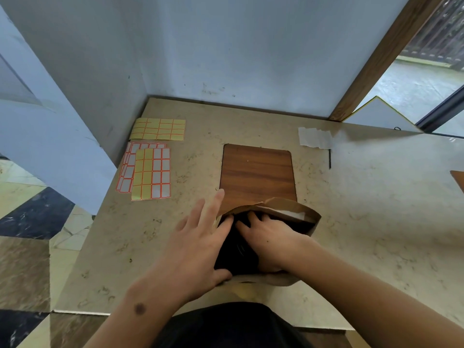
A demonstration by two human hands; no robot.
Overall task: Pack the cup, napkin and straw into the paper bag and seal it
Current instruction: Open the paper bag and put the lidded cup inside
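A beige marbled tabletop (364, 209) is seen against a pale wall (226, 46). Sheets of orange-bordered labels (150, 172) are laid near its left edge, another label sheet (159, 129) behind them. A wooden board (257, 174) is set mid-table, and a white paper strip (315, 138) lies far right.

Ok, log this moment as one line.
paper bag: open, unsealed | right hand: inside bag | left hand: steadying bag's left edge | label sheets: untouched
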